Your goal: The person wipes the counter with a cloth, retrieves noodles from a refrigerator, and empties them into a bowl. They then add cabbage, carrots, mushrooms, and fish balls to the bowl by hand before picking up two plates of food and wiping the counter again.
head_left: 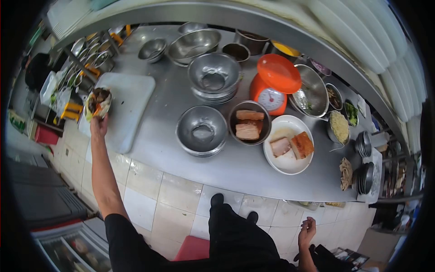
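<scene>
left hand: fingers grip a filled bowl, arm stretched out over the cutting board at the desk edge | right hand: loosely curled, empty, low | risk: one-handed hold at full reach could tip food out

One round white plate held two slabs of roast pork. One round steel bowl held two more pale pork blocks. One orange plastic kitchen scale stood there, and one white rectangular cutting board. Two hands showed: one left hand, one right hand.
</scene>
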